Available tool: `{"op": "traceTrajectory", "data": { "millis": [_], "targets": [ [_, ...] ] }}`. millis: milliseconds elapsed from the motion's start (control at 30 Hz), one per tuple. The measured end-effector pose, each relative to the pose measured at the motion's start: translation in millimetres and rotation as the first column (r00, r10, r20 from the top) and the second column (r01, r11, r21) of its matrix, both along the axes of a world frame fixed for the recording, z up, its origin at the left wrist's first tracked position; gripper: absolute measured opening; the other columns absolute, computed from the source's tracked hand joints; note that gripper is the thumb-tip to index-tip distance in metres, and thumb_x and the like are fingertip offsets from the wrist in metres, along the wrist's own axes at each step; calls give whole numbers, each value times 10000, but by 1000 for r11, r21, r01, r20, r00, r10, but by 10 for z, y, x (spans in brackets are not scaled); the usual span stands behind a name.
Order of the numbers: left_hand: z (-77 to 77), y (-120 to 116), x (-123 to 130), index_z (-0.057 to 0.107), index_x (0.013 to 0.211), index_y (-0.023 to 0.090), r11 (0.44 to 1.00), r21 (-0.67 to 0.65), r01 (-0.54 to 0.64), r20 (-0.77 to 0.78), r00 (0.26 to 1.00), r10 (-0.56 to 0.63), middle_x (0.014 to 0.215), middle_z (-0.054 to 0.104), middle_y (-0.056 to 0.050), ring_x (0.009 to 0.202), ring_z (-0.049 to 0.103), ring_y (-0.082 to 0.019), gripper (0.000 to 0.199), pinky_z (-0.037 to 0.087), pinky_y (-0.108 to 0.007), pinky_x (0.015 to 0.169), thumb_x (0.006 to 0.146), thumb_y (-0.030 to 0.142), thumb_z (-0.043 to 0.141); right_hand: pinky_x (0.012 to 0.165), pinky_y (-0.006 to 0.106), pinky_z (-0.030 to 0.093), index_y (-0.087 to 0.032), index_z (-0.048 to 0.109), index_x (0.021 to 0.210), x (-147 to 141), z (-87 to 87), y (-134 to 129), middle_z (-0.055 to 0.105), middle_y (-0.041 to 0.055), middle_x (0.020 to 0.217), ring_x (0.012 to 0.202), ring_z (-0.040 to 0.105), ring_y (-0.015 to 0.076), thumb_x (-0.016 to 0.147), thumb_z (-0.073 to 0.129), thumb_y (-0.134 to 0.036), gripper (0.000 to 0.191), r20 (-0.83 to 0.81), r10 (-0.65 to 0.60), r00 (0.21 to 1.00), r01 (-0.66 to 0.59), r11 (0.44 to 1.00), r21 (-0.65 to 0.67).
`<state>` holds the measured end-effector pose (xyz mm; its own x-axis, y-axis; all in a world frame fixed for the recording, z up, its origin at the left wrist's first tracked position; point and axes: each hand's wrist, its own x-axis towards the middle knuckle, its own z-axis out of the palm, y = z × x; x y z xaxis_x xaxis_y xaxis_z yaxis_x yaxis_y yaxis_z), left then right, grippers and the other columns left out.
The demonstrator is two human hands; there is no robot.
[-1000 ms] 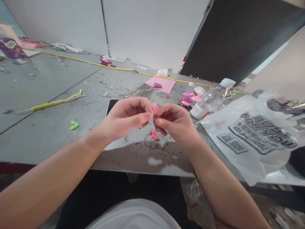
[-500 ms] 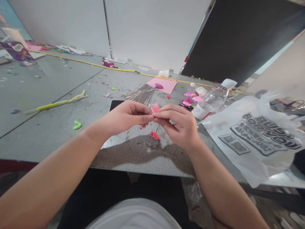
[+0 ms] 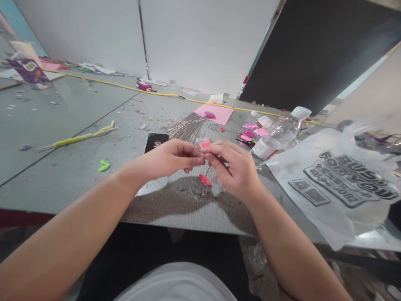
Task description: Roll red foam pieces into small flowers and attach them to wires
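My left hand (image 3: pixel 173 156) and my right hand (image 3: pixel 233 165) meet fingertip to fingertip above the table, both closed in a pinch. Whatever lies between the fingertips is too small and too covered to name. Just below them, a cluster of small red pieces (image 3: pixel 205 179) rests on the table beside a loop of thin wire (image 3: pixel 198 190). A pink packet (image 3: pixel 204 143) shows right behind the fingertips. Under the left hand's far side lies a dark phone (image 3: pixel 156 141), partly covered by that hand.
A bundle of thin wires (image 3: pixel 187 126) lies beyond my hands near a pink sheet (image 3: pixel 216 113). On the right stand a clear bottle (image 3: pixel 282 131) and a white plastic bag (image 3: pixel 328 179). A yellow-green twisted stem (image 3: pixel 81 137) and a bright green piece (image 3: pixel 104 166) lie left.
The view has shifted slightly, uncovering more of the phone. Both hands stay pinched together, their fingertips slightly shifted; the red cluster remains on the table.
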<state>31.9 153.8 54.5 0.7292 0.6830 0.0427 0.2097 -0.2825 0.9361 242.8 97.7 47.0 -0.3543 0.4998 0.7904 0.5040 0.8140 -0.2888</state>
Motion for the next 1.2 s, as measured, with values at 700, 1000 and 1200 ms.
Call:
{"op": "traceTrajectory", "data": {
  "millis": [700,1000,1200],
  "targets": [
    [18,-57,-38,721,745,175,994,-110,-6,124,992,20,642,535,12,619,472,-103,225,363,-258,580,901,337,713,785,373,619,-231,760,1149,-28,-23,-18,754,87,1003,912,710,201,963,698,-147,213,68,47,997,-59,981,187],
    [-29,-73,43,656,663,162,919,394,22,50,998,-45,676,596,10,621,521,-104,228,393,-246,557,820,289,762,616,273,556,-206,795,961,125,135,1,775,57,907,750,699,153,877,851,-314,147,75,161,984,-149,979,-138],
    [2,-154,76,659,678,176,773,621,-128,137,989,54,716,636,-10,642,546,-113,208,420,-261,598,870,237,712,519,233,521,-200,798,895,78,114,-8,786,32,860,690,698,143,772,924,-368,244,-207,-31,978,-86,843,-532]
  ]
}}
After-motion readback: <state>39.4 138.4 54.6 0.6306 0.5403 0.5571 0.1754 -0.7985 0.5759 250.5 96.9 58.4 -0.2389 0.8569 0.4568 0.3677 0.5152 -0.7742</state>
